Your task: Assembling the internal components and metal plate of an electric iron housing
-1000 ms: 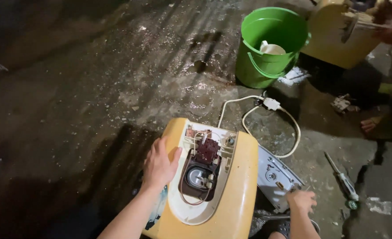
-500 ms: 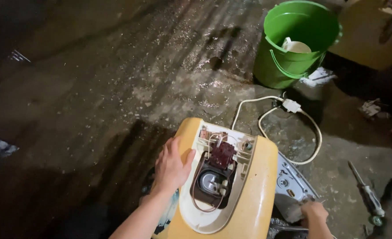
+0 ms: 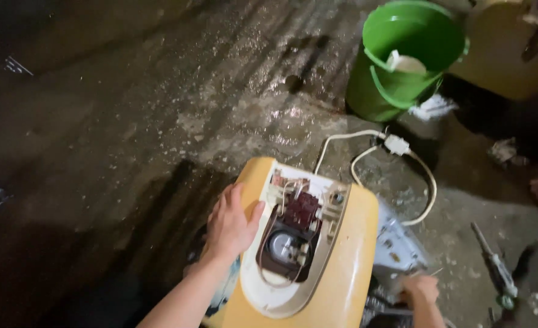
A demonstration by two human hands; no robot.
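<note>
— Yellow appliance casing [image 3: 341,273]: we see it lying on the wet concrete floor [image 3: 129,121], low and centre in the head view, its opened end showing a white inner frame [image 3: 317,209] and a dark red part [image 3: 299,209] above a round grey part [image 3: 281,243].

— And beyond it?

— We note a green bucket [image 3: 390,91] standing well apart at upper right, a pale object [image 3: 405,62] inside it. A white cord [image 3: 396,176] with a block connector loops on the floor between bucket and casing.

— The hands?

— Our left hand [image 3: 229,222] lies flat and spread against the casing's left side, pressing rather than clasping. Our right hand [image 3: 420,288] sits low beside the casing's right edge; whether it grips anything we cannot tell. A screwdriver [image 3: 493,267] lies on the floor at far right.
</note>
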